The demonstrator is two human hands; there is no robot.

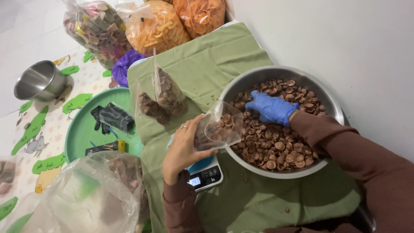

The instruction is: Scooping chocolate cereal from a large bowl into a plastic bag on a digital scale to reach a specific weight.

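My left hand, bare with a ring, holds a small clear plastic bag partly filled with brown spiral snacks, its mouth tipped toward a large steel bowl. My right hand, in a blue glove, is inside the bowl, cupped over the heap of brown spiral snacks. A small digital scale sits under my left hand, on the green cloth.
Two filled small bags stand on the cloth. A green round tray holds black items. Large bags of orange and mixed-colour snacks lie at the back, a steel pot at left, a big clear bag near me.
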